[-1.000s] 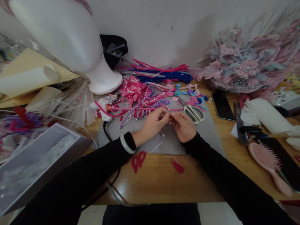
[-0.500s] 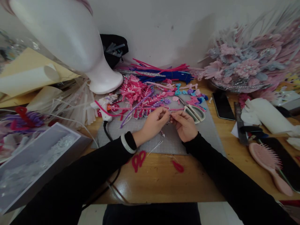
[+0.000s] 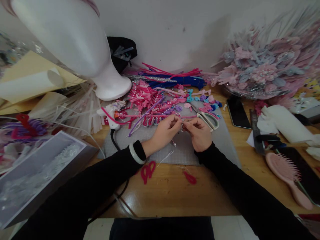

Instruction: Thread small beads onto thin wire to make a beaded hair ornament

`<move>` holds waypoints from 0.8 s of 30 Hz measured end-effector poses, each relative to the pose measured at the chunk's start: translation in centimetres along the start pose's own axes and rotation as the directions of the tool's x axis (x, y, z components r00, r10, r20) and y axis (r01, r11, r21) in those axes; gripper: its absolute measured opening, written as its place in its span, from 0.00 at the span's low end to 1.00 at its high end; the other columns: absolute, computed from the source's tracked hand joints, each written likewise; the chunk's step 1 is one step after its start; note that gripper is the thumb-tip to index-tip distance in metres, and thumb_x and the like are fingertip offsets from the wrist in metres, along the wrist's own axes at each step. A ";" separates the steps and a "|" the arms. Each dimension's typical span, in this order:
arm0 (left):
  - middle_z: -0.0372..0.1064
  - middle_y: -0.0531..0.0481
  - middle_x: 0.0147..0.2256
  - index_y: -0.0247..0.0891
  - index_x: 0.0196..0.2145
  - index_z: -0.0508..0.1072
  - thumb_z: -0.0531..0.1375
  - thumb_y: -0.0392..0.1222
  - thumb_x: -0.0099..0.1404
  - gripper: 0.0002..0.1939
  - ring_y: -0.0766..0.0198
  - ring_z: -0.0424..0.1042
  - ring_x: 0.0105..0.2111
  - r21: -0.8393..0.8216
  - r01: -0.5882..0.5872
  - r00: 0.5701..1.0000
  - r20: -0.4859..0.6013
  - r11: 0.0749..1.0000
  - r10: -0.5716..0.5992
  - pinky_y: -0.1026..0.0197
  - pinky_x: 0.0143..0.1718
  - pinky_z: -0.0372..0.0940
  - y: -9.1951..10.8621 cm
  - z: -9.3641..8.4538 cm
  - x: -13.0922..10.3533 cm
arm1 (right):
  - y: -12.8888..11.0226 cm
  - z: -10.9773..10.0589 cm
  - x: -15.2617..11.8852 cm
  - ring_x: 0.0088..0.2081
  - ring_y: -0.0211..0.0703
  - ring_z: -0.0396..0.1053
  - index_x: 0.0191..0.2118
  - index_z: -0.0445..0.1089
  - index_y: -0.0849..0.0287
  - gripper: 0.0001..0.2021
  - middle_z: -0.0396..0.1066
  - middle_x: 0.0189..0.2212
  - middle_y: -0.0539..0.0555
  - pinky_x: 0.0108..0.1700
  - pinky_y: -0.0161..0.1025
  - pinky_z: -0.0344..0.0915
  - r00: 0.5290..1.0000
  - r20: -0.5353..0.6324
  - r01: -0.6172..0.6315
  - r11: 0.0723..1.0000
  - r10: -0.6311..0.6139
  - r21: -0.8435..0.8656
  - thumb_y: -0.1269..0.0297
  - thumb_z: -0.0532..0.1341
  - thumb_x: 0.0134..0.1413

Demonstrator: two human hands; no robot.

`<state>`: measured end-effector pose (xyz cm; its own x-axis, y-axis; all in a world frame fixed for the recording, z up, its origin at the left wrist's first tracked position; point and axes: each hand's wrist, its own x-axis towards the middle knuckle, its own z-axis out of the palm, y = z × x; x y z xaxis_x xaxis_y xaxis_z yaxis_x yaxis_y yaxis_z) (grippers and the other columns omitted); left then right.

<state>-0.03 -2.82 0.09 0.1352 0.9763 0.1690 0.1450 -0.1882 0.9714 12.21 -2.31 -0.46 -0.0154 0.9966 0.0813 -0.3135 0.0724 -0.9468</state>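
Observation:
My left hand (image 3: pixel 168 132) and my right hand (image 3: pixel 199 133) meet fingertip to fingertip above the grey cutting mat (image 3: pixel 222 146). Both are closed in a pinch on something tiny between them, too small to name. A short beaded piece (image 3: pixel 173 143) shows just below the fingers. Scissors (image 3: pixel 209 120) with pale handles lie against the back of my right hand. Behind the hands are pink pipe-cleaner pieces (image 3: pixel 145 98) with beads and a purple pipe cleaner (image 3: pixel 146 116). Red pipe-cleaner loops (image 3: pixel 148 171) and a single red petal shape (image 3: pixel 190 178) rest near the front edge.
At the left stand a white mannequin head (image 3: pixel 67 40), a glue gun (image 3: pixel 112 120) with its cord, and a box (image 3: pixel 82 146) of clear pieces. A phone (image 3: pixel 238 113), a pink hairbrush (image 3: pixel 285 173) and a flower arrangement (image 3: pixel 265 70) are at the right.
My right hand has turned slightly, its fingers shifting a little over the scissors' handles. My left hand has barely moved, and the things on the table stay put.

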 end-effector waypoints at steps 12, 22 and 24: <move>0.58 0.55 0.22 0.35 0.27 0.62 0.50 0.42 0.59 0.08 0.73 0.57 0.21 0.036 0.008 1.000 0.024 0.999 -0.009 0.69 0.21 0.54 -0.1 -0.1 -0.1 | -0.6 0.4 -0.4 0.24 0.33 0.63 0.18 0.60 0.58 0.09 0.67 0.23 0.48 0.27 0.35 0.60 0.990 -0.049 0.120 0.966 -0.134 -0.228 0.68 0.63 0.35; 0.56 0.56 0.20 0.36 0.28 0.62 0.50 0.43 0.59 0.08 0.73 0.55 0.19 0.025 0.042 0.998 0.039 0.999 -0.043 0.70 0.18 0.53 -0.1 0.0 -0.2 | -0.6 0.4 -0.5 0.21 0.32 0.61 0.18 0.60 0.59 0.08 0.66 0.21 0.47 0.24 0.34 0.58 0.986 -0.089 0.114 0.959 -0.141 -0.260 0.68 0.62 0.34; 0.56 0.56 0.21 0.36 0.29 0.62 0.50 0.44 0.59 0.08 0.73 0.55 0.19 0.021 0.051 0.998 0.044 0.998 -0.052 0.70 0.18 0.53 -0.1 0.0 -0.2 | -0.7 0.4 -0.5 0.21 0.32 0.61 0.18 0.60 0.59 0.08 0.66 0.21 0.48 0.24 0.34 0.58 0.984 -0.089 0.124 0.955 -0.153 -0.271 0.68 0.62 0.34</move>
<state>-0.03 -3.00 -0.07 0.1709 0.9790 0.1110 0.1720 -0.1405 0.9750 12.09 -2.86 0.24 0.1170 0.9734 0.1970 -0.0438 0.2032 -0.9782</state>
